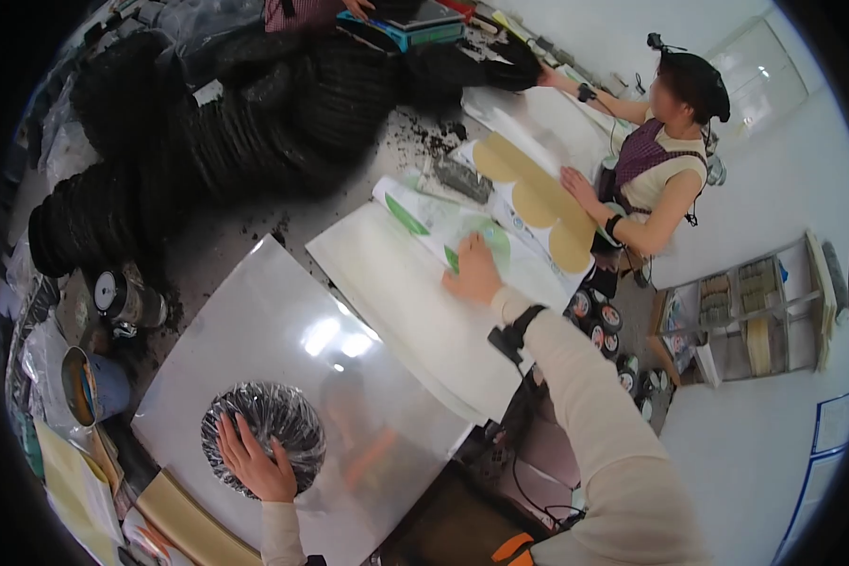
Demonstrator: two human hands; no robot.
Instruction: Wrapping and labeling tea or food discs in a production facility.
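My left hand (258, 456) lies with its fingers spread on a round, dark bundle (301, 417) wrapped in shiny clear plastic film. The bundle rests on a glossy, pale sheet (219, 339) that reflects the ceiling lights. Farther to the right, my right hand (475, 272) is at the printed paper sheets (530, 283) with green markings, its fingers bent. Whether those fingers pinch a sheet is hard to see. Blank off-white sheets (410, 318) lie between the glossy sheet and the printed ones.
Stacked black, net-like rounds (255, 134) fill the far left. A lidded jar (124, 297) and a blue can (102, 385) stand at left. A co-worker (658, 156) at right touches a strip of gold round labels (530, 191). Another person's hand (359, 7) shows near a turquoise scale (403, 32).
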